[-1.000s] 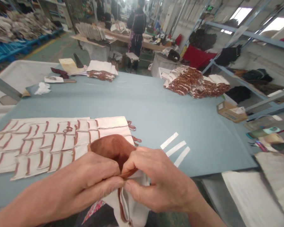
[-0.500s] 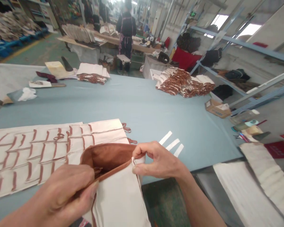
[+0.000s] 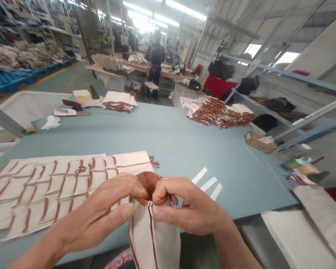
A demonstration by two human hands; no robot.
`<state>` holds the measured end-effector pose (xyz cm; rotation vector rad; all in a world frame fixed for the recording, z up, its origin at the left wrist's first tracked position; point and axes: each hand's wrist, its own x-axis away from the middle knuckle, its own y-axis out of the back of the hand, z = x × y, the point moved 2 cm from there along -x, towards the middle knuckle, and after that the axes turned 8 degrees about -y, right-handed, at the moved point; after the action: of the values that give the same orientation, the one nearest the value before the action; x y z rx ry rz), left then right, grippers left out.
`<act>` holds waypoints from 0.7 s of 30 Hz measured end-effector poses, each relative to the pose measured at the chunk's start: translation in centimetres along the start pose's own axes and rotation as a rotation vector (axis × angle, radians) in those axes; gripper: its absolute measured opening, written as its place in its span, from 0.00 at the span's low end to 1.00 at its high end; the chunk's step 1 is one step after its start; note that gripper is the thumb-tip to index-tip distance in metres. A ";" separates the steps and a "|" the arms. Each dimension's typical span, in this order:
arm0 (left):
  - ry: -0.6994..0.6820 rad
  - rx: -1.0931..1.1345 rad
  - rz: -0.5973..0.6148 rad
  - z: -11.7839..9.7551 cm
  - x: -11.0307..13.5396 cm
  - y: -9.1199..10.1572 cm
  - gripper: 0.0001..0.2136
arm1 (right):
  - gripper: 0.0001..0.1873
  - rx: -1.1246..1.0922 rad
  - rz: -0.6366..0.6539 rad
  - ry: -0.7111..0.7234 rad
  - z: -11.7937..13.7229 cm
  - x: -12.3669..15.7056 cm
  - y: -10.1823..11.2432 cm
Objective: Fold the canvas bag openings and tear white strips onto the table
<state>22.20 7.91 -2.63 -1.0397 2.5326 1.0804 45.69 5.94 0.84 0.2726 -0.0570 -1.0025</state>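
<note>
A cream cloth bag (image 3: 142, 228) with brown seam trim and a brown lining hangs between my hands at the near table edge. My left hand (image 3: 109, 209) grips its rim on the left, fingers inside the mouth and thumb outside. On the right of the brown-edged seam, my right hand (image 3: 182, 207) pinches the rim, its fingers curled into the opening. The bag's lower end runs out of view. Left of it, overlapping rows of similar cream pieces with brown edging (image 3: 56, 183) lie on the blue-grey table (image 3: 156, 138).
Three white strips (image 3: 208, 183) lie right of my hands. Piles of cream bags with brown cords (image 3: 218, 112) stand at the back right, a smaller stack (image 3: 120, 101) at the back left. A cardboard box (image 3: 260, 141) sits at the right edge. A person (image 3: 154, 59) stands beyond.
My left hand has moved right along the rim, closer to my right hand. The bag has turned so a seam faces me, and its mouth looks narrower. The view has tilted up.
</note>
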 end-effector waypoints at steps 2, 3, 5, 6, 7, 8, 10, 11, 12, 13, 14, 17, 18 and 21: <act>-0.033 0.034 -0.008 -0.9 -1.0 -0.2 0.06 | 0.08 0.022 0.001 -0.045 0.0 0.0 -0.1; -0.035 0.036 -0.028 -1.2 -1.4 -0.3 0.04 | 0.08 0.030 -0.004 -0.071 0.0 0.1 -0.1; -0.016 0.032 -0.060 -1.6 -2.0 -0.5 0.03 | 0.09 0.046 -0.016 -0.114 0.0 0.3 -0.1; -0.009 0.040 -0.062 -1.8 -2.3 -0.5 0.04 | 0.09 0.054 -0.017 -0.129 0.0 0.4 -0.1; -0.001 0.057 -0.056 -1.9 -2.6 -0.6 0.05 | 0.09 0.058 -0.015 -0.140 0.0 0.5 -0.1; 0.006 0.085 -0.044 -2.1 -3.0 -0.7 0.07 | 0.09 0.057 -0.011 -0.152 0.0 0.5 -0.1; 0.025 0.161 -0.014 -2.3 -3.5 -0.8 0.09 | 0.09 0.046 -0.007 -0.171 -0.1 0.6 -0.1; 0.031 0.196 0.003 -2.4 -3.7 -0.9 0.10 | 0.09 0.041 -0.008 -0.177 -0.2 0.7 -0.1; 0.035 0.211 0.012 -2.5 -3.8 -0.9 0.11 | 0.09 0.040 -0.007 -0.181 -0.3 0.7 -0.2; 0.033 0.197 0.013 -2.6 -3.9 -0.9 0.11 | 0.08 0.042 -0.006 -0.183 -0.4 0.7 -0.2; 0.020 0.158 0.013 -2.7 -3.8 -0.9 0.11 | 0.08 0.049 -0.006 -0.182 -0.6 0.8 -0.3; -0.021 -0.034 0.009 -3.0 -3.6 -0.9 0.12 | 0.09 0.083 -0.027 -0.173 -0.8 0.9 -0.6; -0.037 -0.093 0.009 -3.3 -3.5 -1.0 0.12 | 0.09 0.090 -0.038 -0.166 -0.8 0.9 -0.7; -0.084 -0.204 -0.019 -4.2 -3.4 -1.1 0.12 | 0.10 0.091 -0.075 -0.164 -0.7 1.0 -1.1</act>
<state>25.82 6.23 1.21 -1.0396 2.3811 1.3703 45.41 4.68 -0.19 0.2763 -0.2433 -1.0969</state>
